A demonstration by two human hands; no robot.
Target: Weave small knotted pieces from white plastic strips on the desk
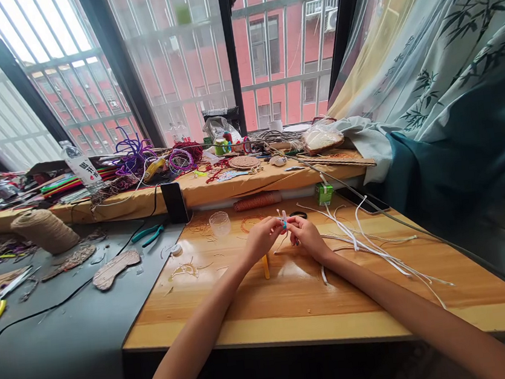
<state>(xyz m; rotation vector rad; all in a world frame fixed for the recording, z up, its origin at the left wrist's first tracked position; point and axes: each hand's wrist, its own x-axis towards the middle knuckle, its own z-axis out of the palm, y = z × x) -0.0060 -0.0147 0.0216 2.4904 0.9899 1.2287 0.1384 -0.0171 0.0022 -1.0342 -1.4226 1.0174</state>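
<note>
Both my hands meet above the middle of the wooden table (pixel 293 306). My left hand (pixel 262 237) and my right hand (pixel 306 235) are closed in a pinch on a small craft piece (pixel 282 219) with white strands and a bit of blue, held between the fingertips. A yellow stick (pixel 265 267) lies on the table under my left hand. A bundle of long white strips (pixel 368 246) trails away to the right of my right hand.
A clear plastic cup (pixel 219 223), a black phone (pixel 174 202) and a green box (pixel 325 193) stand behind my hands. Teal pliers (pixel 148 233), a twine spool (pixel 45 230) and scraps lie on the grey mat at left. The window ledge holds cords, a bottle (pixel 81 165) and clutter. A curtain (pixel 444 70) hangs at right.
</note>
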